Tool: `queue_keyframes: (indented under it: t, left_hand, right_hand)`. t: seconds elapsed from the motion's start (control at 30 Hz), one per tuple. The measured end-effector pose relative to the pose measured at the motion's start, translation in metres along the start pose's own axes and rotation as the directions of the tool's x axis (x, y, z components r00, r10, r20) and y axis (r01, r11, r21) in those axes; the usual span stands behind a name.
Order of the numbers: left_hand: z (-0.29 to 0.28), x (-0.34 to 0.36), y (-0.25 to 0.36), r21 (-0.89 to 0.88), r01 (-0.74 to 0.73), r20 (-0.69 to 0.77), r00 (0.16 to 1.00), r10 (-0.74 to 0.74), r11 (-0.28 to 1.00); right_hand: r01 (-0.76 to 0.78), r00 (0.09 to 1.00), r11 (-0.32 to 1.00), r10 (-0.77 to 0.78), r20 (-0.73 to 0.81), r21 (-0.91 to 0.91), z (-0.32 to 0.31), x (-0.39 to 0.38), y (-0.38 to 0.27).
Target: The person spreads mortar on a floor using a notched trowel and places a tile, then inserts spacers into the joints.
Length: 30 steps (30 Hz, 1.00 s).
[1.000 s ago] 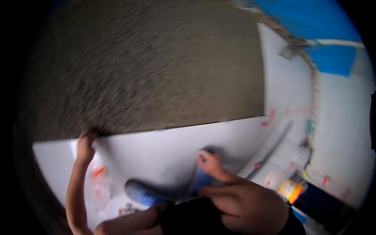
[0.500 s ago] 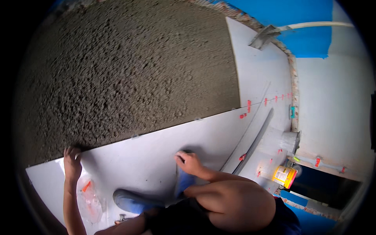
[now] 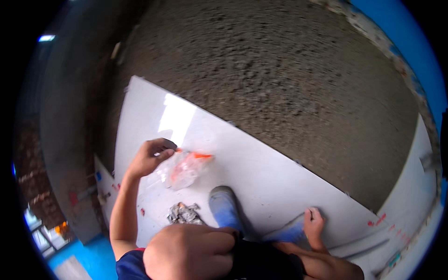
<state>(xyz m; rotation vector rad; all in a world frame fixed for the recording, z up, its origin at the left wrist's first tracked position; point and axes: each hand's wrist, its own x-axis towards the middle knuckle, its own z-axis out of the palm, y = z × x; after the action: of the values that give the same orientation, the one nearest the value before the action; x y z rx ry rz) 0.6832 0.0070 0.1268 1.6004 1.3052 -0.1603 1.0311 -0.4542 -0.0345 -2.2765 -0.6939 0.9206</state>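
Note:
My left hand (image 3: 158, 155) is closed over the white tiles (image 3: 154, 123), fingertips at the edge of a clear plastic bag (image 3: 189, 175) with orange-red pieces inside. A small orange bit shows at the fingertips; whether it is loose or part of the bag's contents I cannot tell. My right hand (image 3: 314, 223) is curled closed beside my right blue boot (image 3: 288, 232), with nothing visible in it. Between the hands, my left blue boot (image 3: 225, 212) stands on the tiles. Near the bag lies a crumpled grey-white wad (image 3: 185, 213).
Rough grey mortar (image 3: 280, 102) spreads beyond the tile edge, with small clips along that edge. Red clips (image 3: 377, 220) mark a tile joint at right. A long grey strip (image 3: 366, 248) lies on the tiles. A blue wall band (image 3: 410, 42) borders the far right.
My view has swung left. The left hand has left the tile edge by the mortar and come to the plastic bag. My right hand stays curled near the boot.

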Motion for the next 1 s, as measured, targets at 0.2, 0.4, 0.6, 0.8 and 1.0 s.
queue_keyframes:
  t: [0.2, 0.4, 0.6, 0.8, 1.0]
  left_hand:
    - [-0.016, -0.047, -0.029, -0.099, 0.258, 0.201, 0.951, -0.235, 0.961]
    - [0.042, -0.006, -0.096, 0.275, 0.119, 0.011, 0.992, -0.127, 0.954]
    - [0.088, 0.016, -0.159, 0.456, 0.016, -0.114, 0.993, 0.041, 0.89]
    - [0.053, -0.012, -0.126, 0.305, -0.157, -0.19, 0.956, 0.221, 0.939]
    - [0.026, -0.018, -0.115, 0.03, 0.191, -0.042, 0.981, -0.19, 0.981]
  right_hand:
    - [-0.157, 0.986, 0.967, 0.142, 0.087, 0.202, 0.0, -0.006, 0.022]
    - [-0.187, 0.981, 0.961, 0.171, 0.09, 0.204, 0.001, -0.005, 0.015]
    - [-0.261, 0.963, 0.954, 0.247, 0.105, 0.151, -0.002, -0.003, 0.018]
    - [0.135, 0.984, 0.758, -0.025, 0.179, -0.638, -0.005, -0.004, 0.031]
    - [0.094, 0.982, 0.777, 0.032, 0.187, -0.622, -0.007, -0.001, 0.015]
